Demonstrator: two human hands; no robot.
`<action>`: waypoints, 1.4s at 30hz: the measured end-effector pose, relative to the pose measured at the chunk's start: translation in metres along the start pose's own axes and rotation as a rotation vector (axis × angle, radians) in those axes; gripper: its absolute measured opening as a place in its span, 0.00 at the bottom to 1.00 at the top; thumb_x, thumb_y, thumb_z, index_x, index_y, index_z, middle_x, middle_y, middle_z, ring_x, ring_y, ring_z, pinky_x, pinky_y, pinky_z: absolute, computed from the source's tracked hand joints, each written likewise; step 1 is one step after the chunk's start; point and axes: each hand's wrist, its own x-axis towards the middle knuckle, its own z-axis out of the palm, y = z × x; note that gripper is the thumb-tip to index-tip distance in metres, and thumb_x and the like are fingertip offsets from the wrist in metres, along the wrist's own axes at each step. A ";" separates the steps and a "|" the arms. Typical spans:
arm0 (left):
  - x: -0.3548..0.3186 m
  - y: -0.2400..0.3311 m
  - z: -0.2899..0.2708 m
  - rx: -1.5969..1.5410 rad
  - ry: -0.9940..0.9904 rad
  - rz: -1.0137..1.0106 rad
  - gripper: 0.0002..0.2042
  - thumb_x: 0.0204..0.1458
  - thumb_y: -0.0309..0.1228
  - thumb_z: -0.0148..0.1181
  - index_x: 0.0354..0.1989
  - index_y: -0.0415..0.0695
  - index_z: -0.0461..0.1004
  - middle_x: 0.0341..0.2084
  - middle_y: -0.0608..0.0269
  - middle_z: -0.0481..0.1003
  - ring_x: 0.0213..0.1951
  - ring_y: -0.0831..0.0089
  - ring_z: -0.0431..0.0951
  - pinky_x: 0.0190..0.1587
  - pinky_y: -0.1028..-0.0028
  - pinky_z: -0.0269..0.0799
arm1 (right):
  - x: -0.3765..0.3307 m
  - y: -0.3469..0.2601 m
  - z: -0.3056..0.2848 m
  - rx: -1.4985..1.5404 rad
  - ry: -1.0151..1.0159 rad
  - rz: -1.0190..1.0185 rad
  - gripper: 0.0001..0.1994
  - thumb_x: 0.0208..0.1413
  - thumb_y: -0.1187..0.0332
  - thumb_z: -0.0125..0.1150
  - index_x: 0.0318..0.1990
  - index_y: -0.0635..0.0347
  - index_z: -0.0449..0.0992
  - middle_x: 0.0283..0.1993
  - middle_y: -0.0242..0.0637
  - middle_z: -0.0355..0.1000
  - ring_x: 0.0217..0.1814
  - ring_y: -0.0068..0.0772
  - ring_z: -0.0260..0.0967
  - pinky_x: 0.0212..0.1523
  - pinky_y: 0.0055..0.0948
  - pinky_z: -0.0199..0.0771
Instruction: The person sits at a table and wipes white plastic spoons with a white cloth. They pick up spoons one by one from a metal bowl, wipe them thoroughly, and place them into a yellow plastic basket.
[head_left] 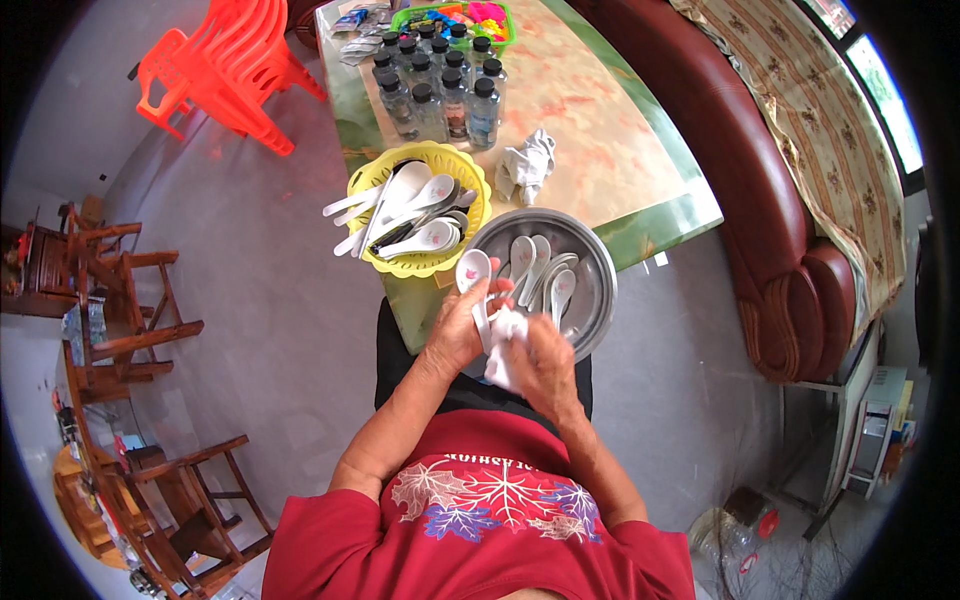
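Observation:
My left hand (459, 325) is closed on a white soup spoon (474, 266) with a small red motif in its bowl. In my right hand (548, 365), slightly blurred, is a white cloth (507, 352), bunched against the spoon's handle. Just beyond both hands a round metal basin (597, 290) holds several similar spoons (562, 287). To its left stands a yellow basket (478, 172) heaped with more white spoons (432, 237) and some dark-handled utensils, their handles sticking out over the rim.
Both containers rest at the near end of a marble-patterned table (590, 130). Behind them are a crumpled white cloth (527, 165), several black-capped bottles (456, 100) and a green tray (514, 22). Orange plastic chairs (215, 75) stand left; a brown leather sofa (745, 165) lines the right.

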 end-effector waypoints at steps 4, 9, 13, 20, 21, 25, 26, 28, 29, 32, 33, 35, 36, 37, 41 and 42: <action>-0.015 -0.007 0.025 -0.288 -0.256 -0.083 0.20 0.59 0.46 0.42 0.55 0.49 0.64 0.46 0.64 0.70 0.49 0.71 0.70 0.54 0.71 0.64 | 0.039 -0.001 0.005 -0.136 0.185 -0.170 0.14 0.45 0.78 0.56 0.42 0.64 0.72 0.37 0.44 0.67 0.38 0.44 0.66 0.38 0.36 0.68; -0.011 -0.005 0.025 -0.266 -0.084 -0.059 0.22 0.57 0.49 0.46 0.53 0.47 0.66 0.42 0.63 0.72 0.45 0.70 0.72 0.50 0.69 0.67 | 0.032 0.006 0.015 -0.402 0.062 -0.199 0.17 0.41 0.76 0.58 0.43 0.64 0.72 0.37 0.41 0.65 0.38 0.43 0.65 0.36 0.37 0.69; -0.003 -0.003 0.001 -0.026 0.062 0.029 0.21 0.55 0.46 0.53 0.51 0.45 0.67 0.38 0.61 0.73 0.38 0.72 0.74 0.42 0.71 0.72 | 0.004 0.004 0.016 -0.304 -0.116 -0.116 0.13 0.43 0.76 0.57 0.41 0.63 0.74 0.33 0.40 0.64 0.35 0.43 0.66 0.33 0.38 0.69; 0.003 -0.006 -0.001 0.784 0.174 0.561 0.34 0.45 0.28 0.65 0.59 0.41 0.53 0.34 0.58 0.71 0.37 0.69 0.73 0.41 0.74 0.69 | -0.007 0.028 -0.022 0.233 -0.078 0.225 0.06 0.49 0.73 0.58 0.35 0.60 0.76 0.31 0.38 0.67 0.28 0.33 0.66 0.29 0.29 0.64; -0.005 -0.003 0.010 0.939 0.169 0.604 0.37 0.44 0.25 0.65 0.62 0.41 0.48 0.35 0.57 0.71 0.38 0.66 0.74 0.42 0.73 0.69 | 0.008 0.010 -0.031 0.122 0.038 0.175 0.08 0.48 0.74 0.58 0.37 0.62 0.75 0.33 0.40 0.67 0.30 0.35 0.66 0.31 0.30 0.66; -0.019 -0.013 0.025 1.095 0.046 0.643 0.45 0.45 0.24 0.61 0.67 0.45 0.33 0.41 0.51 0.72 0.42 0.61 0.75 0.43 0.71 0.69 | 0.022 -0.001 -0.016 -0.358 0.094 -0.216 0.17 0.40 0.75 0.61 0.42 0.59 0.74 0.42 0.40 0.65 0.41 0.42 0.63 0.39 0.34 0.68; -0.018 -0.017 0.022 1.102 0.013 0.660 0.44 0.46 0.24 0.60 0.67 0.46 0.33 0.43 0.48 0.71 0.42 0.57 0.75 0.43 0.69 0.70 | 0.024 0.000 -0.010 -0.413 0.086 -0.292 0.18 0.38 0.74 0.62 0.42 0.58 0.73 0.43 0.40 0.65 0.44 0.45 0.62 0.43 0.38 0.66; -0.025 -0.015 0.030 1.228 -0.058 0.768 0.44 0.46 0.24 0.59 0.67 0.47 0.34 0.46 0.45 0.70 0.41 0.52 0.76 0.42 0.68 0.71 | 0.028 0.005 -0.010 -0.397 0.162 -0.282 0.17 0.39 0.74 0.61 0.42 0.60 0.73 0.44 0.42 0.65 0.44 0.47 0.62 0.44 0.40 0.65; -0.030 -0.012 0.035 1.346 -0.098 0.863 0.44 0.46 0.23 0.58 0.67 0.47 0.34 0.47 0.45 0.70 0.41 0.51 0.76 0.42 0.67 0.71 | 0.033 0.008 -0.011 -0.390 0.199 -0.276 0.16 0.40 0.74 0.61 0.42 0.60 0.73 0.44 0.42 0.65 0.44 0.48 0.62 0.45 0.40 0.65; -0.037 -0.022 0.043 1.078 -0.087 0.566 0.43 0.40 0.16 0.64 0.64 0.44 0.43 0.44 0.53 0.70 0.44 0.69 0.73 0.45 0.75 0.69 | 0.038 0.028 -0.016 -0.015 0.158 -0.012 0.08 0.52 0.72 0.53 0.38 0.65 0.73 0.38 0.42 0.67 0.36 0.36 0.65 0.36 0.29 0.66; -0.035 -0.024 0.041 1.016 -0.076 0.570 0.40 0.40 0.17 0.65 0.61 0.43 0.48 0.42 0.55 0.70 0.44 0.71 0.72 0.44 0.74 0.69 | 0.040 0.024 -0.020 0.160 0.107 0.122 0.08 0.55 0.70 0.51 0.37 0.66 0.72 0.33 0.41 0.68 0.32 0.30 0.65 0.33 0.25 0.65; -0.029 -0.025 0.035 1.039 -0.094 0.615 0.34 0.40 0.17 0.65 0.56 0.42 0.55 0.40 0.59 0.70 0.43 0.73 0.72 0.43 0.74 0.70 | 0.036 0.033 -0.023 0.323 0.117 0.413 0.15 0.59 0.61 0.49 0.34 0.66 0.73 0.23 0.30 0.69 0.25 0.18 0.62 0.26 0.23 0.63; -0.027 -0.025 0.032 1.048 -0.101 0.636 0.31 0.40 0.17 0.66 0.54 0.41 0.58 0.39 0.60 0.70 0.42 0.73 0.72 0.43 0.74 0.70 | 0.034 0.031 -0.026 0.386 0.127 0.459 0.16 0.59 0.59 0.49 0.33 0.66 0.73 0.23 0.29 0.69 0.25 0.18 0.62 0.25 0.23 0.63; -0.024 -0.023 0.029 1.027 -0.047 0.621 0.28 0.39 0.18 0.66 0.51 0.41 0.61 0.39 0.59 0.70 0.42 0.72 0.72 0.43 0.74 0.70 | 0.032 0.029 -0.027 0.449 0.135 0.506 0.17 0.59 0.58 0.50 0.32 0.67 0.73 0.23 0.28 0.68 0.24 0.18 0.62 0.24 0.22 0.62; -0.004 0.000 0.006 1.058 0.189 0.709 0.22 0.40 0.23 0.66 0.46 0.39 0.67 0.41 0.56 0.67 0.42 0.67 0.69 0.45 0.71 0.68 | 0.015 0.032 -0.023 0.552 0.057 0.664 0.17 0.58 0.58 0.49 0.32 0.66 0.74 0.21 0.29 0.67 0.22 0.18 0.61 0.21 0.21 0.60; 0.002 0.010 -0.004 1.182 0.231 0.764 0.22 0.42 0.23 0.65 0.47 0.39 0.66 0.42 0.54 0.67 0.43 0.64 0.70 0.45 0.70 0.68 | 0.009 0.037 -0.026 0.540 0.028 0.716 0.16 0.58 0.60 0.49 0.39 0.66 0.74 0.26 0.29 0.69 0.22 0.17 0.62 0.19 0.20 0.62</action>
